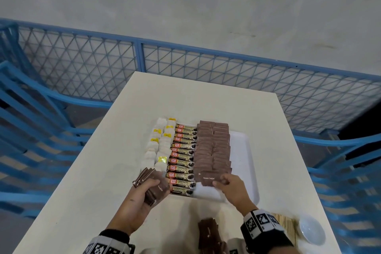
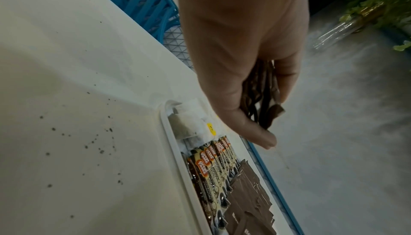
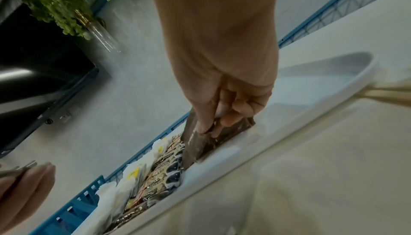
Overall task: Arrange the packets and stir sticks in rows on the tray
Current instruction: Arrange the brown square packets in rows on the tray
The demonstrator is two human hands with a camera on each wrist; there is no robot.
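Note:
A white tray [image 1: 243, 150] lies on the table with rows of white tea bags [image 1: 159, 146], coffee granule sticks [image 1: 182, 159] and brown sugar packets [image 1: 213, 146]. My left hand [image 1: 144, 189] grips a fanned stack of brown sugar packets [image 1: 153, 183] just left of the tray's near corner; the left wrist view shows the stack [image 2: 260, 96] between thumb and fingers. My right hand [image 1: 228, 183] pinches one brown sugar packet [image 1: 209, 178] at the near end of the brown rows; in the right wrist view that packet [image 3: 200, 140] touches the tray [image 3: 222, 152].
More brown packets [image 1: 209, 233] lie in a pile at the table's near edge. Wooden stir sticks [image 1: 285, 225] and a white bowl [image 1: 311, 231] sit near right. A blue mesh fence [image 1: 140, 55] stands beyond the table, blue slatted chairs on both sides.

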